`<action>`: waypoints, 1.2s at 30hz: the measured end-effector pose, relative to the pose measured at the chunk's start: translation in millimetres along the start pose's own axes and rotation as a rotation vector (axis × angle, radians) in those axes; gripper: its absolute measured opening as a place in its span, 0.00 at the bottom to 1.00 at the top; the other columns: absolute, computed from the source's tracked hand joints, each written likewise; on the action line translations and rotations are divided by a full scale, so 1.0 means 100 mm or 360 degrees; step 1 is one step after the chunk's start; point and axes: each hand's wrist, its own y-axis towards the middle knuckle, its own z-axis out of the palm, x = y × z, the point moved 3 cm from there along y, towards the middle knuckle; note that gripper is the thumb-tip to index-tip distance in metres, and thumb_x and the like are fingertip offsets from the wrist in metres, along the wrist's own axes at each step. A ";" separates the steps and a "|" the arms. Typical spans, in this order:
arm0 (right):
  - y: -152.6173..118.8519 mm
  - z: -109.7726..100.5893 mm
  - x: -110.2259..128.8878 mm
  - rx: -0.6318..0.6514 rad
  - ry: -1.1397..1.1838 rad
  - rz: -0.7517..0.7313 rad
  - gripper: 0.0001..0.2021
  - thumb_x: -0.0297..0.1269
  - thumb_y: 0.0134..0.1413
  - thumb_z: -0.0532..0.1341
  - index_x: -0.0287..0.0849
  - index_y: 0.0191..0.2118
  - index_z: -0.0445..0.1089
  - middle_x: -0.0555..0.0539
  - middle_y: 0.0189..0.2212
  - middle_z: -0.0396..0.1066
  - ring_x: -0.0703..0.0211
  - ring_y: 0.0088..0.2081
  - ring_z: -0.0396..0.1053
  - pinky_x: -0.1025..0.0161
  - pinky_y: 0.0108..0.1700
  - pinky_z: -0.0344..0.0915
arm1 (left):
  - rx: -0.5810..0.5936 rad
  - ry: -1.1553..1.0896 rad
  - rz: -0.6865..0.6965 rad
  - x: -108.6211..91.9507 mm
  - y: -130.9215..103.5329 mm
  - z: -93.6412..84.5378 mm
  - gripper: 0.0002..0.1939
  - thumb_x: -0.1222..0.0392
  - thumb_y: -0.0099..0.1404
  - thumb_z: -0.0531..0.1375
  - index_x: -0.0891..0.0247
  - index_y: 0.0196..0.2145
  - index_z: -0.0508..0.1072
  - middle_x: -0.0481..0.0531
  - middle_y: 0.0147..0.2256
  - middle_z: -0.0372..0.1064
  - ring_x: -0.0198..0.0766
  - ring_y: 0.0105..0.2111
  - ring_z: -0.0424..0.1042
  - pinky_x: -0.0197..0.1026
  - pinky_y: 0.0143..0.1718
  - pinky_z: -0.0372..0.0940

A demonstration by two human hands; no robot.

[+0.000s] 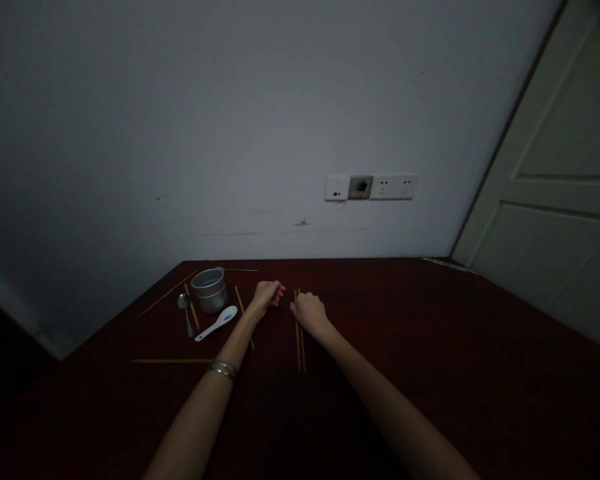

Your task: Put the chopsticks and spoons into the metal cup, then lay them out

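Currently, the right hand lies over the far part of a pair of wooden chopsticks, which run from around the middle of the dark red table toward its near edge; whether it grips them cannot be told. Apart from it, the left hand is curled with its palm hidden, so its hold cannot be told either. Toward the table's far left corner stands a metal cup, near a white ceramic spoon and a metal spoon.
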 end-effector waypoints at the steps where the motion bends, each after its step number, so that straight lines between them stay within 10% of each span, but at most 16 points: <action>1: 0.00 -0.01 -0.01 -0.0006 0.0012 0.0006 0.17 0.42 0.54 0.51 0.35 0.38 0.71 0.35 0.36 0.72 0.49 0.38 0.71 0.61 0.36 0.65 | -0.0003 0.0010 -0.0013 0.01 -0.01 0.01 0.09 0.63 0.53 0.50 0.69 0.23 0.68 0.45 0.17 0.60 0.25 0.13 0.56 0.29 0.14 0.52; 10: 0.05 -0.04 -0.43 -0.0029 0.0260 0.0141 0.16 0.41 0.52 0.52 0.33 0.32 0.71 0.33 0.34 0.72 0.49 0.37 0.71 0.61 0.38 0.65 | 0.0049 0.0225 -0.0069 0.10 -0.02 0.07 0.10 0.64 0.55 0.50 0.70 0.23 0.68 0.46 0.16 0.61 0.25 0.13 0.57 0.29 0.14 0.54; 18: 0.05 0.17 -0.44 0.0399 0.1234 0.0279 0.07 0.28 0.47 0.54 0.35 0.24 0.67 0.48 0.19 0.71 0.70 0.15 0.65 0.75 0.17 0.62 | 0.0227 0.0578 -0.0203 0.12 -0.06 0.24 0.10 0.65 0.58 0.49 0.70 0.24 0.67 0.48 0.16 0.65 0.30 0.13 0.64 0.33 0.17 0.63; 36: 0.04 0.16 -0.40 0.0353 0.1200 0.0283 0.07 0.27 0.45 0.54 0.36 0.23 0.68 0.49 0.17 0.69 0.70 0.14 0.64 0.76 0.15 0.58 | 0.0214 0.0581 -0.0203 0.03 -0.14 0.29 0.10 0.66 0.58 0.49 0.70 0.23 0.67 0.47 0.14 0.62 0.31 0.12 0.64 0.35 0.16 0.64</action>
